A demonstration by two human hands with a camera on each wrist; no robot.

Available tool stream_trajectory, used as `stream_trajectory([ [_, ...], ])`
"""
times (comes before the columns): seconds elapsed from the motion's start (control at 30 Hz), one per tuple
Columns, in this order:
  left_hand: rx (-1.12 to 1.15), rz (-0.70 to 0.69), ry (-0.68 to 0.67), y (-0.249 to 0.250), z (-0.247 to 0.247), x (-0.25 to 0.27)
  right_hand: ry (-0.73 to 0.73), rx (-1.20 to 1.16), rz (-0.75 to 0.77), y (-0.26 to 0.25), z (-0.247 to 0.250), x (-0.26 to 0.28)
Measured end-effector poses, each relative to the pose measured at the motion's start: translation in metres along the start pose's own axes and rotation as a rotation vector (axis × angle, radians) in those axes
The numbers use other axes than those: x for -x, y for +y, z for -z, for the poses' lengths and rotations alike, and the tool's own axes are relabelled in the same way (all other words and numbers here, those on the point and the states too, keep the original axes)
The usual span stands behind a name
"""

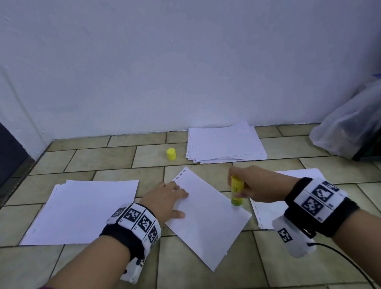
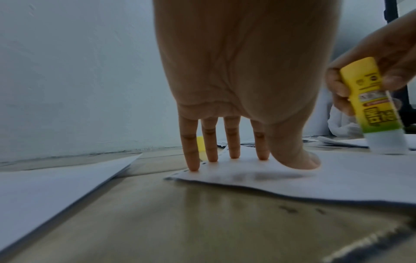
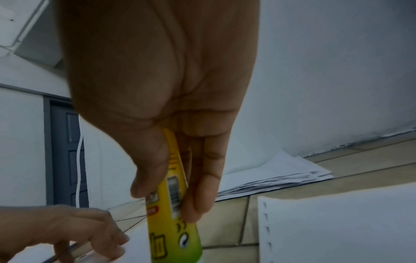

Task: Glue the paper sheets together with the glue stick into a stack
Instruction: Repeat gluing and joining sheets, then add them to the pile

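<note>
A single white sheet [image 1: 207,217] lies turned at an angle on the tiled floor in front of me. My left hand [image 1: 167,199] presses flat on its left corner, fingers [image 2: 234,142] straight on the paper [image 2: 315,178]. My right hand [image 1: 252,185] grips a yellow glue stick [image 1: 236,191] upright, its white tip down on the sheet's right edge [image 2: 387,142]. In the right wrist view the thumb and fingers wrap the glue stick [image 3: 171,204]. A pile of sheets [image 1: 81,210] lies to the left.
The yellow cap [image 1: 171,154] stands on the floor beyond the sheet. A fanned pile of paper [image 1: 226,144] lies by the white wall. More perforated paper [image 1: 271,208] lies under my right wrist. A plastic bag [image 1: 358,119] sits at the far right.
</note>
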State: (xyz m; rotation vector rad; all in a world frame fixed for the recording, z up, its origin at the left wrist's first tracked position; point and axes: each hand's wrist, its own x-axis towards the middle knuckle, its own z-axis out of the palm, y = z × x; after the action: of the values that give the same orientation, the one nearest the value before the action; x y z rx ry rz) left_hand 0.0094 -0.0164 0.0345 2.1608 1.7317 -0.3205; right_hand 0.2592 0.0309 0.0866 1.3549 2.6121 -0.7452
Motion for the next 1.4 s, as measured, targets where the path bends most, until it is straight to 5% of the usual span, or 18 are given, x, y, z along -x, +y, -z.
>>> stream_trajectory([
  [0.17,-0.043,-0.006,-0.017,-0.004,0.002,0.002,-0.097,-0.036,0.030,0.012,0.009,0.012],
  [0.4,0.041,0.051,-0.008,-0.017,-0.002,0.009,0.260,-1.288,-0.014,0.023,0.034,0.006],
  [0.57,0.059,0.071,0.027,-0.021,0.000,0.015,0.312,-1.702,-0.078,0.009,0.019,-0.030],
  [0.67,0.104,0.054,0.070,-0.024,-0.003,0.017,0.276,-1.629,-0.070,0.000,0.003,-0.058],
  [0.9,0.136,0.048,0.048,-0.029,-0.004,0.019,0.487,-0.764,-0.119,-0.035,-0.020,-0.130],
  [1.03,0.170,0.057,0.034,-0.034,0.002,0.019,0.472,-0.486,-0.124,-0.056,-0.024,-0.151],
  [1.4,0.196,0.069,0.051,-0.033,0.003,0.018,0.400,-0.432,-0.053,-0.060,-0.026,-0.150],
])
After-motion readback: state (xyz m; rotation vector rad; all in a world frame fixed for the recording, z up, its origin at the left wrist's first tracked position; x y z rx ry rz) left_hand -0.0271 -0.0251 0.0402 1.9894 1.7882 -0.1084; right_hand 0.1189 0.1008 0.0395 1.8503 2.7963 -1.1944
